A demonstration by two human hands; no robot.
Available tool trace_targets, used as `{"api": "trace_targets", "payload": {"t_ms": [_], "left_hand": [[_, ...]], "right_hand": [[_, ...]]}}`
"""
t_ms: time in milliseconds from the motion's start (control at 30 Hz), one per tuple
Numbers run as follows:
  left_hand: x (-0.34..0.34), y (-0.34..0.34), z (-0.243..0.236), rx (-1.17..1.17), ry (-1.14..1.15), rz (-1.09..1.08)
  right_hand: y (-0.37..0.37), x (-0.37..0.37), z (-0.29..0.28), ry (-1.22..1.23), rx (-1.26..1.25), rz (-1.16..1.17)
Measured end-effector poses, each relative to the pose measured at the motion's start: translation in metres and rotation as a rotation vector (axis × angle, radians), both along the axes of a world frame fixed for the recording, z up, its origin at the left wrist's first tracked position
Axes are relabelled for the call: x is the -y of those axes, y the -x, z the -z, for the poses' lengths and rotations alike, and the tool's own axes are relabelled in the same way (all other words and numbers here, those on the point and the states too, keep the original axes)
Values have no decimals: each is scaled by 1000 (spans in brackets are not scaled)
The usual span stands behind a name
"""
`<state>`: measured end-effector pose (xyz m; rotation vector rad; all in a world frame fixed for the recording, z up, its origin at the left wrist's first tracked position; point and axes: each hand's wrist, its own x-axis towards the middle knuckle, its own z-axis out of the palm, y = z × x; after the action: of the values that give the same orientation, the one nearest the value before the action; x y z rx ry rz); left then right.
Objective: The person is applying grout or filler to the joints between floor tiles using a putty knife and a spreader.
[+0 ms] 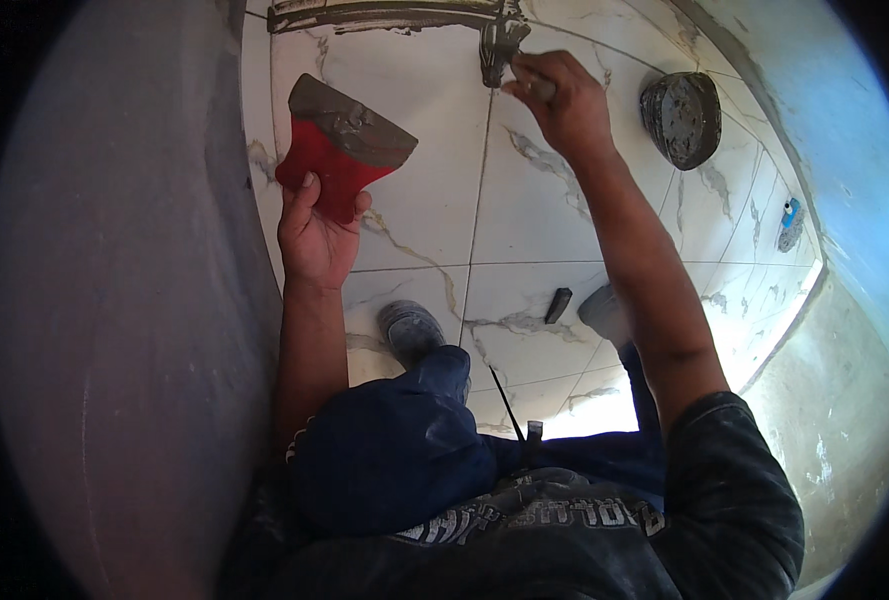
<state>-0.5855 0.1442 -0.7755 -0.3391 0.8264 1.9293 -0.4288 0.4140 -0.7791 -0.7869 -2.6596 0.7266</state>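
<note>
My left hand (pixel 319 230) is closed round the lower part of a red spreader (pixel 329 165), thumb on its face. Wet grey grout (pixel 349 120) coats the spreader's wide upper edge. Farther out and to the right, my right hand (pixel 564 100) grips the handle of a putty knife (pixel 542 88). Its blade end is covered in dark grout and rests at the tile joint, so the blade's shape is hard to make out. A wide smear of dark grout (pixel 384 15) runs left from there along a joint of the white marbled tiles (pixel 404 100).
A black tub (pixel 679 120) holding grey grout stands to the right. Beyond it lies a small blue-and-grey object (pixel 790 225). A small dark block (pixel 558 305) lies near my shoes (pixel 411 330). Grey walls (pixel 144 300) rise close on the left and curve round the right.
</note>
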Motion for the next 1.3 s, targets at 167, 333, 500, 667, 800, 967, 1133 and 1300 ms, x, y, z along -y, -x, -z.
{"api": "trace_targets", "payload": {"t_ms": [167,333,500,667,800,967,1133,1300], "left_hand": [[3,1,2,-6,-28,-2],[6,1,4,3,-17,0],[2,0,2,-6,-17,10],[4,1,5,-8,-26,8],[7,1,3,-16,-14,12],[2,1,1,10,-135,14],[2,0,2,21,-141,-5],[3,1,2,1,-77,9]], "right_hand": [[-26,31,-5,63,26,-56],[-36,46,-12,53,19,-46],[-29,38,-10,26,13,36],[-42,64,-5,68,13,31],[-48,84,-13,90,78,56],[-38,67,-15,68,3,107],[-37,61,-6,45,73,62],[-62,97,-10,113,65,-4]]}}
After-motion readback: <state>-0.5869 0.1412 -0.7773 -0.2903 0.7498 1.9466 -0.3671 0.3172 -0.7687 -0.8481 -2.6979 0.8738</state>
